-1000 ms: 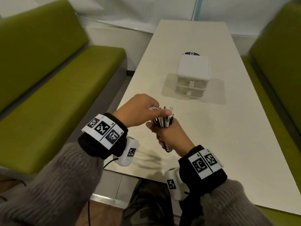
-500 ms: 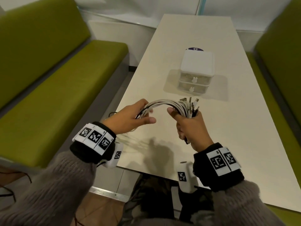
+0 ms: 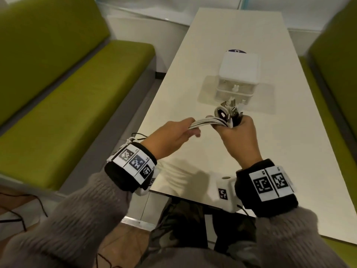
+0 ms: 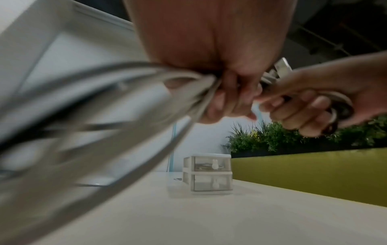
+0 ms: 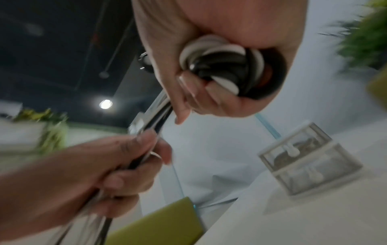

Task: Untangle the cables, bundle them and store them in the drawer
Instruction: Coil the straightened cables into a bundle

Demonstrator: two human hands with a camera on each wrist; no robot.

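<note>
A bundle of white and black cables (image 3: 207, 121) stretches between my two hands above the near part of the white table (image 3: 270, 151). My right hand (image 3: 238, 132) grips the end with the plugs (image 3: 229, 110) sticking up, the cables curled in its fist (image 5: 222, 66). My left hand (image 3: 179, 132) holds the strands further along, fingers curled round them (image 4: 228, 92); the loose lengths sweep off blurred past the left wrist (image 4: 104, 107). A small two-drawer unit (image 3: 238, 74) stands mid-table beyond the hands, both drawers shut, something lying in the top one (image 4: 206, 165).
Green benches run along both sides of the table (image 3: 67, 89), (image 3: 340, 55). A dark round disc (image 3: 236, 51) lies just behind the drawer unit. Thin black wires trail on the floor at the lower left (image 3: 23, 209). Plants stand behind the right bench (image 4: 282, 136).
The hands have drawn apart: the left slid away along the cables toward the left, the right moved right and forward with the plug ends, pulling the bundle straight.
</note>
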